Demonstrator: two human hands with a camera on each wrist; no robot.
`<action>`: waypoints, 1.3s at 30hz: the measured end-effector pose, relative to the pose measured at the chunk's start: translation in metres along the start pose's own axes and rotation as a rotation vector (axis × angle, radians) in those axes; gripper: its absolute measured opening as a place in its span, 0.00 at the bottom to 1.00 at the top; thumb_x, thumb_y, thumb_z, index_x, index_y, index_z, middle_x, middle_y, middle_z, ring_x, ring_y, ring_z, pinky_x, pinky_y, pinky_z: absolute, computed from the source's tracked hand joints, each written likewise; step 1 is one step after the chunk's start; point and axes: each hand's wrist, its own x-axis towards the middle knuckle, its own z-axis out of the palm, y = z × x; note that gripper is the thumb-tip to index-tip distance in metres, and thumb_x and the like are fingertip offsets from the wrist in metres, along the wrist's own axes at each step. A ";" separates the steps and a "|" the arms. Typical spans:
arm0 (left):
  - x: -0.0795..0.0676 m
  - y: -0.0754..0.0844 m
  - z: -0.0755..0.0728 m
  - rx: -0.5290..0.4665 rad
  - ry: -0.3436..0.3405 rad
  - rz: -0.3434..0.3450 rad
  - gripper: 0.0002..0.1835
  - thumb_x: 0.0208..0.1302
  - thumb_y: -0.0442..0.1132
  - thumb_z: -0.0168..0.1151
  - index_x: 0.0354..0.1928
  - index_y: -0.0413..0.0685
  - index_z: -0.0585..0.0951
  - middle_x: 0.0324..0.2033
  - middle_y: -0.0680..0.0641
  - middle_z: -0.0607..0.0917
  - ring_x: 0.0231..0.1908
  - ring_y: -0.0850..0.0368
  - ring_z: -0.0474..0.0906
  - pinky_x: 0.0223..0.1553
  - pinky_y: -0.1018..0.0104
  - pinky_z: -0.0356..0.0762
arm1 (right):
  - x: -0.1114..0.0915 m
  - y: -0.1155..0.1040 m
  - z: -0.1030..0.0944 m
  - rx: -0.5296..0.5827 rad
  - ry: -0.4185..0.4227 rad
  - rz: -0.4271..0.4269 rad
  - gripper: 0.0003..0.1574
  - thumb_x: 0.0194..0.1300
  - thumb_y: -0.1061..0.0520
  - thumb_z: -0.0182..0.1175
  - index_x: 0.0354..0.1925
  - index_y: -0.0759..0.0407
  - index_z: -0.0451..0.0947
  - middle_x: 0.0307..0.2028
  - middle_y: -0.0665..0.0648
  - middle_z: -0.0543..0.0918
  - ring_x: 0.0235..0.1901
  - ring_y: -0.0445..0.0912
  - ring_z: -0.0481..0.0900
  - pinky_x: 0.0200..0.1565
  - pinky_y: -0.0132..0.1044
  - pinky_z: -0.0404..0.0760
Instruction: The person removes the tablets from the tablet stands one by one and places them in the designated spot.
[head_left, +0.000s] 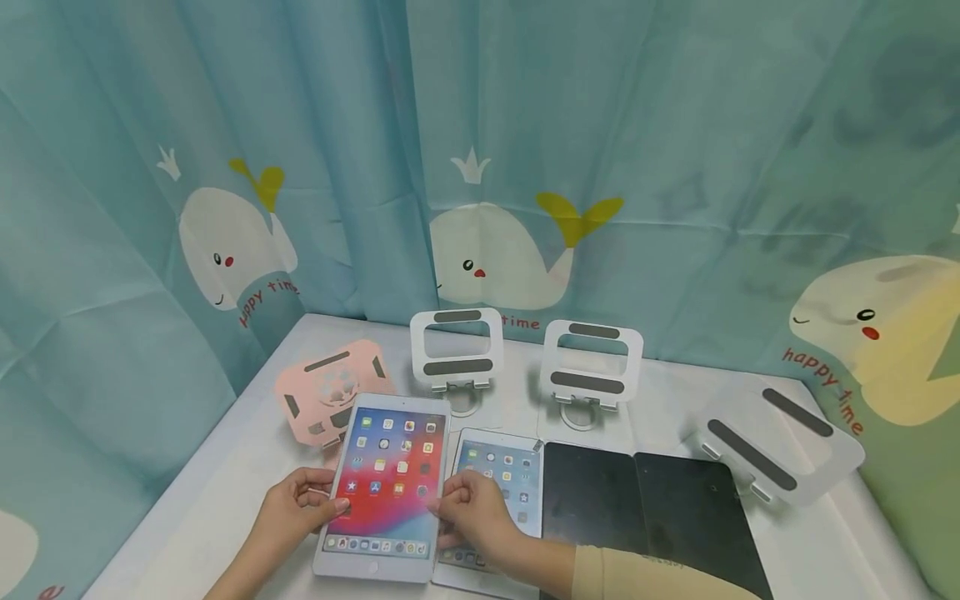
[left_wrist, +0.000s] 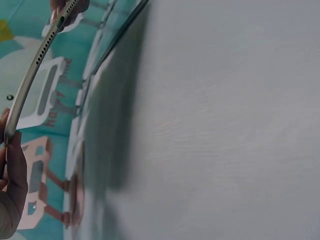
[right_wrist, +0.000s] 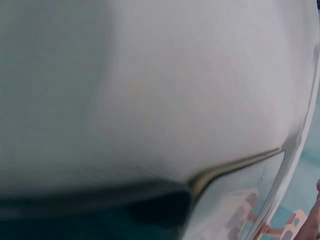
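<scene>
A white-framed tablet point(head_left: 386, 467) with a red and blue home screen is held up in front of me, tilted, by both hands. My left hand point(head_left: 288, 512) pinches its lower left edge, thumb on the front. On the opposite edge, my right hand point(head_left: 480, 517) grips it, with the thumb at the screen's border. Seen edge-on in the left wrist view, the tablet point(left_wrist: 35, 65) is clear of the table. Just behind it stands a pink tablet stand point(head_left: 330, 392), its base partly hidden. A second white tablet point(head_left: 487, 458) lies beside it, partly covered by my right hand.
Two dark-screened tablets point(head_left: 588, 492) lie side by side to the right of the second white one. Two white stands point(head_left: 458, 365) stand upright at the back, and another white stand point(head_left: 765, 446) leans low at the right. A whale-print curtain point(head_left: 360, 167) hangs behind the white table.
</scene>
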 end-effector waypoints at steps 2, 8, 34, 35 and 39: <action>-0.003 -0.003 0.003 -0.006 -0.013 -0.002 0.29 0.50 0.38 0.73 0.50 0.30 0.73 0.33 0.46 0.81 0.28 0.59 0.76 0.26 0.68 0.79 | -0.004 0.002 -0.002 -0.006 -0.008 0.011 0.09 0.55 0.68 0.62 0.33 0.67 0.71 0.18 0.51 0.76 0.19 0.39 0.78 0.23 0.37 0.82; -0.013 -0.013 0.010 -0.023 -0.059 -0.042 0.28 0.50 0.36 0.73 0.49 0.29 0.72 0.27 0.48 0.81 0.25 0.59 0.74 0.24 0.69 0.77 | -0.016 0.006 -0.003 -0.030 -0.030 0.067 0.09 0.54 0.69 0.64 0.30 0.65 0.71 0.16 0.51 0.75 0.17 0.39 0.77 0.21 0.38 0.82; 0.021 -0.027 0.019 -0.044 -0.110 -0.081 0.26 0.51 0.35 0.71 0.49 0.26 0.74 0.32 0.46 0.83 0.31 0.56 0.81 0.31 0.68 0.80 | 0.002 0.012 0.001 -0.053 -0.006 0.164 0.07 0.56 0.70 0.61 0.31 0.68 0.71 0.20 0.60 0.81 0.22 0.52 0.85 0.25 0.39 0.83; 0.024 -0.027 0.019 -0.033 -0.110 -0.063 0.26 0.51 0.35 0.71 0.49 0.25 0.74 0.32 0.45 0.83 0.31 0.55 0.81 0.32 0.68 0.80 | 0.004 0.012 0.002 -0.057 0.000 0.169 0.07 0.56 0.70 0.61 0.32 0.67 0.71 0.21 0.60 0.81 0.22 0.50 0.85 0.25 0.38 0.83; 0.033 -0.026 0.020 0.011 -0.111 0.013 0.26 0.50 0.35 0.72 0.47 0.25 0.74 0.33 0.44 0.82 0.32 0.55 0.81 0.35 0.67 0.82 | 0.011 0.012 0.002 -0.091 0.029 0.183 0.07 0.55 0.70 0.61 0.31 0.67 0.71 0.21 0.59 0.81 0.19 0.44 0.83 0.25 0.36 0.83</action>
